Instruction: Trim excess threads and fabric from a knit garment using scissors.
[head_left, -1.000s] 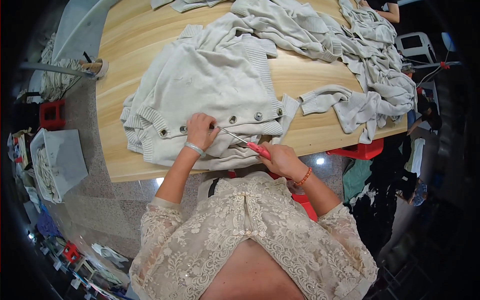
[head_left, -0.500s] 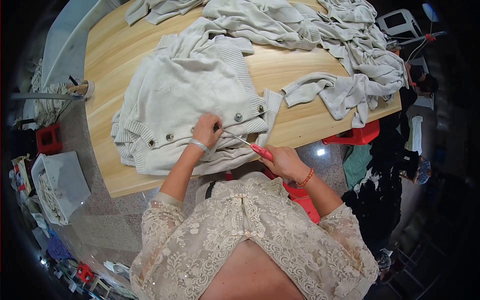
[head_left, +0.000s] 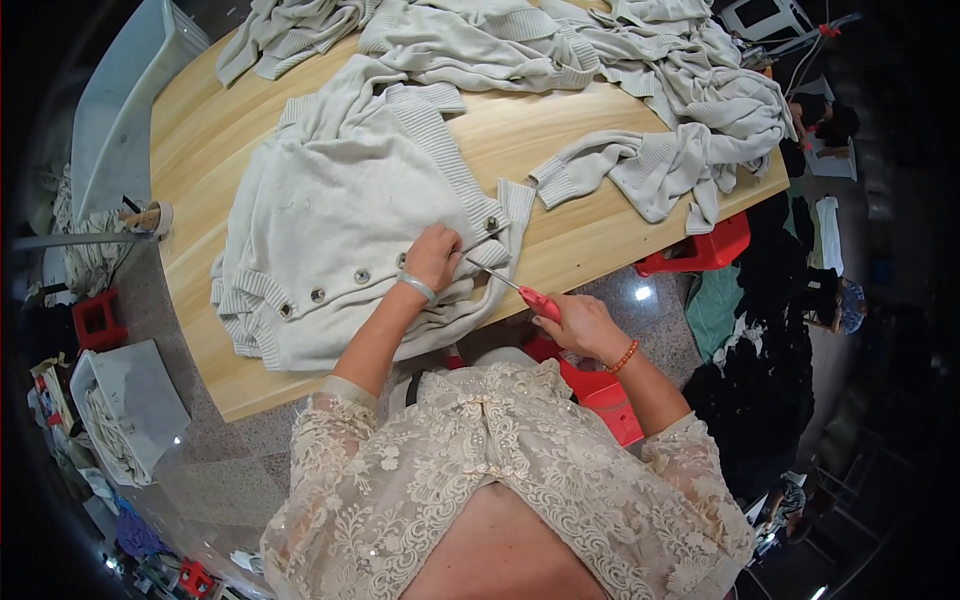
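Observation:
A cream knitted cardigan (head_left: 350, 200) lies on the wooden table with its buttoned band running along the near side. Several dark round buttons, one of them a button (head_left: 362, 275) left of my hands, show on that band. My left hand (head_left: 434, 258) is closed on the band near its right end, fingers pinching the knit. In my right hand (head_left: 580, 325) is a tool with a red handle (head_left: 540, 303) and a thin metal shaft. The shaft points up and left to the band beside my left fingertips; its tip is hidden there.
More cream knitwear (head_left: 480, 45) is heaped along the far side of the table (head_left: 580, 240), and a loose sleeve (head_left: 590, 165) lies to the right. Red plastic stools (head_left: 705, 248) stand below the table edge. A white bin (head_left: 130, 400) holding cloth is at the left.
My left hand has shifted right along the band, uncovering buttons that it hid before. The tool's tip has moved right with it. The whole view has also shifted slightly.

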